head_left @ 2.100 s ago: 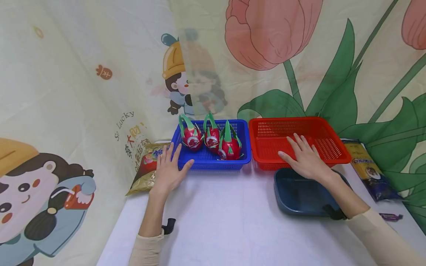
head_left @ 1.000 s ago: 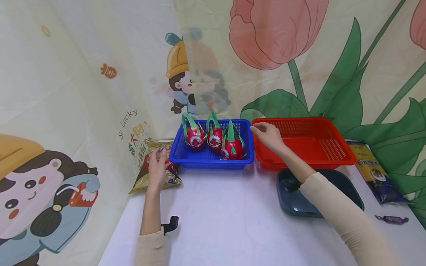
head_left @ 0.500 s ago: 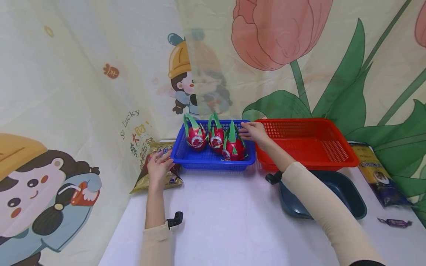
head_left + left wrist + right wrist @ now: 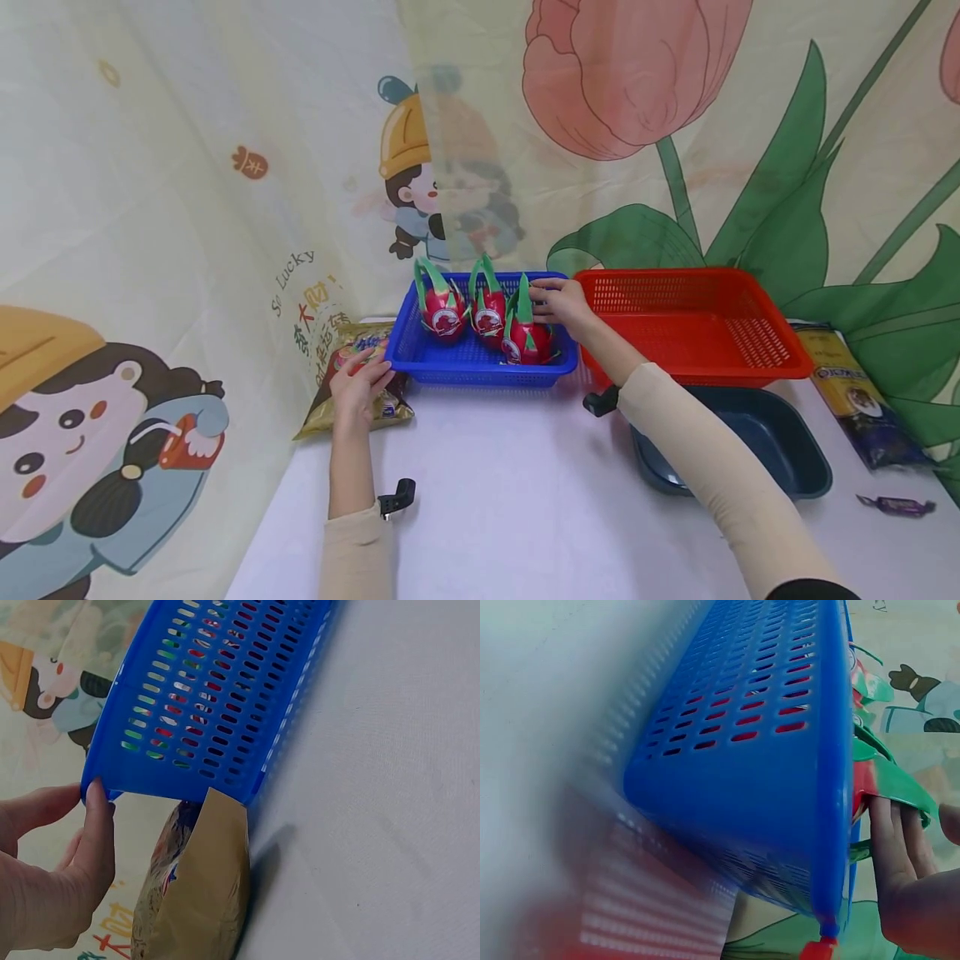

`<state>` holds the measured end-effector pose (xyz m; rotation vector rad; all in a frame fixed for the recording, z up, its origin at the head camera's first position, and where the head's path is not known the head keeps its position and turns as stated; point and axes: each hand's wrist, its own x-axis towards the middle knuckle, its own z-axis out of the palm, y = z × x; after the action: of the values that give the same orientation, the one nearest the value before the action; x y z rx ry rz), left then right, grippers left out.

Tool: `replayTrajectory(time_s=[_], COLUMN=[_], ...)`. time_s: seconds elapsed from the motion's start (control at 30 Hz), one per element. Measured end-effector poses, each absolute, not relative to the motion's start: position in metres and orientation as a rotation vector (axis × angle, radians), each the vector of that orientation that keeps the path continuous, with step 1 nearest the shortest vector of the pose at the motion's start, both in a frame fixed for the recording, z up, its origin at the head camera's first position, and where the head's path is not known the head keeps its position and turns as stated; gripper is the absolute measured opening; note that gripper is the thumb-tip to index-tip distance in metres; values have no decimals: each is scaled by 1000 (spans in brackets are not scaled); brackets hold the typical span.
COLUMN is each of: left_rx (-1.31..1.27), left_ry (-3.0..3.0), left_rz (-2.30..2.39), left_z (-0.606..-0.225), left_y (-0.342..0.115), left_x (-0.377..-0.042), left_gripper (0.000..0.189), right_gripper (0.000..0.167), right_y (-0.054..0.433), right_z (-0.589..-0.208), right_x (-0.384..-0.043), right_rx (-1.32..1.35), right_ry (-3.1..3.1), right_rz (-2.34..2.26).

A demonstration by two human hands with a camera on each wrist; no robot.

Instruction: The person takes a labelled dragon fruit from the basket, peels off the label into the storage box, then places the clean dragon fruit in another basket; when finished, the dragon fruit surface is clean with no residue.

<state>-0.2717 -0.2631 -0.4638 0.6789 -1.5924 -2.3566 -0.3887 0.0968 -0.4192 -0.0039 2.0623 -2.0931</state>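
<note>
Three dragon fruits with green leaves and round labels stand in the blue plastic basket (image 4: pixel 480 372): a left one (image 4: pixel 442 319), a middle one (image 4: pixel 488 319) and a right one (image 4: pixel 527 342). My right hand (image 4: pixel 564 303) reaches over the basket's right end, its fingers extended against the right fruit's leaves. The right wrist view shows those fingers (image 4: pixel 889 832) just under a green leaf (image 4: pixel 896 784), with the thumb apart. At the basket's front left corner, my left hand (image 4: pixel 356 387) pinches the rim between thumb and finger, seen closely in the left wrist view.
A red basket (image 4: pixel 693 375) adjoins the blue one on the right. In front of it stands a dark blue tub (image 4: pixel 806 467), partly behind the right sleeve. A gold and red bag (image 4: pixel 318 414) lies by the left hand; a yellow and blue bag (image 4: pixel 862 400) and purple candy (image 4: pixel 897 506) lie right.
My right hand has swung left from above the red basket to the right dragon fruit. My left hand, spread beside the blue basket earlier, has come to its corner and pinches the rim.
</note>
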Motion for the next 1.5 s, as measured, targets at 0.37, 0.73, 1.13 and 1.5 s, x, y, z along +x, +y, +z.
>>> replayTrajectory(time_s=[0.37,0.73,1.13,1.5], left_rx=[676,668,658,651], left_ry=[-1607,-1588,-1584,-1559], left_rz=[-2358,-2364,-2365,-2366], left_z=[-463,-464,-464,-464], left_y=[-263,-262,-262,-261], left_x=[-272,-271,-270,-270], left_gripper=[59,58,61,60], right_gripper=[49,46,50,51], right_y=[92,93,108,123], right_z=[-426,-419,-387,-357], right_x=[-386,-380,-369,-347], right_rx=[22,140,66,34], right_ry=[2087,2117,1950,1830], right_rz=[-2157,-2224,-2364,-2442])
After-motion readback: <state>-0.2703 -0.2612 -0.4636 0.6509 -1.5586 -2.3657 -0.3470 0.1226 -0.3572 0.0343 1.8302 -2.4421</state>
